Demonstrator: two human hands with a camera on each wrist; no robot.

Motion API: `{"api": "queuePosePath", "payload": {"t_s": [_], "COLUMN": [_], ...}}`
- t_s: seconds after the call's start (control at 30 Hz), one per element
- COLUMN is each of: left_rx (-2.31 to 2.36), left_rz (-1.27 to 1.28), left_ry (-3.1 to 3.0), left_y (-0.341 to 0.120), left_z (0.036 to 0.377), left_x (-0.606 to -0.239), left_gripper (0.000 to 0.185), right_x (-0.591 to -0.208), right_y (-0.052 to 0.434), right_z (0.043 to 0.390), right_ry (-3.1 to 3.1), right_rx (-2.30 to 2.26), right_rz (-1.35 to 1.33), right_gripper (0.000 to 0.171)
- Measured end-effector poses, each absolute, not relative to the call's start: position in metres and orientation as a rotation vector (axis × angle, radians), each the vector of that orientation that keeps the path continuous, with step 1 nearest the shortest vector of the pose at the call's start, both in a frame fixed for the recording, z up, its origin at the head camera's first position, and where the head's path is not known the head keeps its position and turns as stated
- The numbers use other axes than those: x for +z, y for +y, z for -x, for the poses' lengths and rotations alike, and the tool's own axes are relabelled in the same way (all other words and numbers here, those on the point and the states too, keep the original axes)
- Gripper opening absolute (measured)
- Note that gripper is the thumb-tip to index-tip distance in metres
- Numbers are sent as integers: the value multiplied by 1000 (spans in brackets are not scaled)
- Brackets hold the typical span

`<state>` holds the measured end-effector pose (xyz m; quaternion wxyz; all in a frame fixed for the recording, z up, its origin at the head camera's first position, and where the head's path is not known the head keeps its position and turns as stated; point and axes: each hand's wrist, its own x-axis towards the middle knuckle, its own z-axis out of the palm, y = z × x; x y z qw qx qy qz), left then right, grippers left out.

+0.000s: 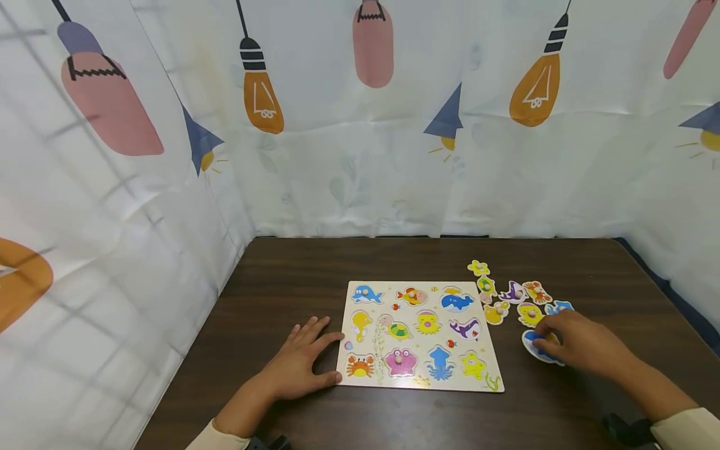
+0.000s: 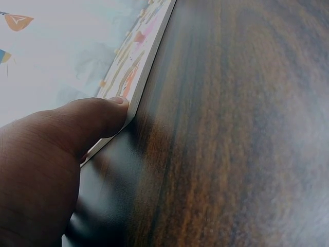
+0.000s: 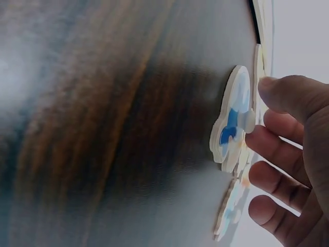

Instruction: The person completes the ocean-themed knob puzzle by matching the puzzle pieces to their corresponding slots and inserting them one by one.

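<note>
A wooden peg puzzle board (image 1: 413, 375) printed with sea animals lies flat on the table. My left hand (image 1: 300, 365) rests at its left edge with fingers spread; in the left wrist view the thumb (image 2: 103, 116) presses the board's corner. A pink shell-like piece (image 1: 400, 362) with a knob sits in the bottom row. Right of the board, my right hand (image 1: 585, 344) hovers over a blue-and-white puzzle piece (image 1: 531, 344). Up close, the thumb (image 3: 288, 95) and index finger stand apart around that piece's knob (image 3: 250, 121); whether a fingertip touches it I cannot tell.
Several loose knobbed pieces lie right of the board, among them a yellow flower-shaped piece (image 1: 479, 268), a purple piece (image 1: 513, 292), a crab piece (image 1: 537, 292) and a yellow octopus piece (image 1: 530, 314). The dark wooden table (image 1: 304, 262) ends at a patterned curtain (image 1: 360, 194).
</note>
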<state>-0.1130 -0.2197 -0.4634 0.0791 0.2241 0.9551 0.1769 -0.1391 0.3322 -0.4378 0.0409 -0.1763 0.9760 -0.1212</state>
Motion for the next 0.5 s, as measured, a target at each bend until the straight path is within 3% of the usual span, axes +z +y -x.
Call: {"api": "queuePosePath", "payload": {"t_s": [0.5], "left_rx": [558], "left_rz": [-662], "left_ry": [2861], "left_y": [-217], "left_z": [110], "left_x": [-459], "left_gripper": [73], "right_x": [-443], "right_y": [336], "right_z": [131], "right_ry": [2992], "right_rx": [-342], "right_rz": [550], "right_gripper": [14]}}
